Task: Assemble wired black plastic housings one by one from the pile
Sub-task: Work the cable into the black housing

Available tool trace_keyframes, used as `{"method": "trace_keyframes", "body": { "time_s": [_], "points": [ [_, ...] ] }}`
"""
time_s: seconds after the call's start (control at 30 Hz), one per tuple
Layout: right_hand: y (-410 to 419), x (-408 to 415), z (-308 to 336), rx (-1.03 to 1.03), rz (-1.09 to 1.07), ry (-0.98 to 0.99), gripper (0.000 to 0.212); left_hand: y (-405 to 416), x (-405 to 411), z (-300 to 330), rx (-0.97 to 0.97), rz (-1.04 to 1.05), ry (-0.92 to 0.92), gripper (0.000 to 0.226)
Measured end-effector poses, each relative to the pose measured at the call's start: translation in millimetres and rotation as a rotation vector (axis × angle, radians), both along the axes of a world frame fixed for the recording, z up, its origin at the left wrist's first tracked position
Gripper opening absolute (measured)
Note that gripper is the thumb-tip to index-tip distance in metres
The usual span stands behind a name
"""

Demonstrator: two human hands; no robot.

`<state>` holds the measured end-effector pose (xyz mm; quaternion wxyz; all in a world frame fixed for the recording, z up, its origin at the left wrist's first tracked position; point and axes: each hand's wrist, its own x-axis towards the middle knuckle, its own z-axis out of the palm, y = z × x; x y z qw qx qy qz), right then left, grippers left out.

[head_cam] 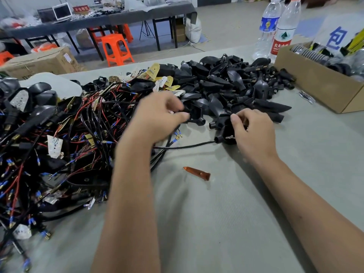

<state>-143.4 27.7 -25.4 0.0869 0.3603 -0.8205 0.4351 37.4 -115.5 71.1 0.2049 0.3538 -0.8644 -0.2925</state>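
Two hands work at the near edge of the pile of black housings (232, 85): the right hand (254, 131) curls its fingers round one wired housing (226, 133) resting on the table (216, 223), its black cable (185, 147) trailing leftward under the left hand (159, 115). The left hand, blurred, pinches another black part (194, 115) at the pile's edge. Left of it lies a tangle of wires (59, 146); nearer the person, an orange piece (198, 173); far right, a cardboard box (323, 83).

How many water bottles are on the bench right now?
2. Both stand at the far right of the table, just left of the cardboard box: the blue-label bottle behind, the red-label bottle beside it, nearer the box. None other shows.
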Motion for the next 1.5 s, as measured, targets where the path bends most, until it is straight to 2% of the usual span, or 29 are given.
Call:
{"method": "trace_keyframes", "body": {
  "time_s": [0.17, 0.4, 0.5, 0.6, 0.77, 0.9, 1.1, 1.23, 1.27, 1.4, 1.5],
  "points": [
    [3, 4, 7, -0.102, 0.196, -0.084, 0.014, 32, -56, -52, 0.047, -0.275, -0.135, 0.044],
    [6, 2, 10, -0.044, 0.412, -0.204, 0.012, 16, -44, -66, 0.143, -0.188, 0.038, 0.046],
    [6, -1, 7, -0.002, 0.494, -0.174, 0.007, 10, -37, -69, 0.144, -0.179, 0.073, 0.05],
    [5, -1, 5, -0.057, 0.499, -0.148, 0.004, 8, -34, -70, 0.131, -0.218, 0.062, 0.051],
    [3, -3, 3, -0.096, 0.504, -0.183, 0.012, 16, -40, -70, 0.164, -0.268, 0.104, 0.047],
    [2, -4, 1, -0.078, 0.466, -0.179, 0.012, 21, -47, -73, 0.365, -0.228, 0.141, 0.024],
    [5, 0, 3, -0.248, 0.333, -0.203, 0.02, 21, -50, -72, 0.461, -0.208, 0.269, 0.009],
    [3, 4, 2, -0.352, 0.314, -0.324, 0.047, 18, -51, -76, 0.442, -0.233, 0.287, 0.018],
    [3, 3, 1, -0.352, 0.32, -0.356, 0.047, 18, -51, -77, 0.437, -0.243, 0.296, 0.017],
    [3, -4, 2, -0.326, 0.504, -0.572, 0.015, 16, -51, -78, 0.396, -0.28, 0.298, 0.011],
    [4, -9, 3, -0.34, 0.57, -0.676, 0.012, 17, -51, -78, 0.478, -0.29, 0.282, 0.012]
  ]
}}
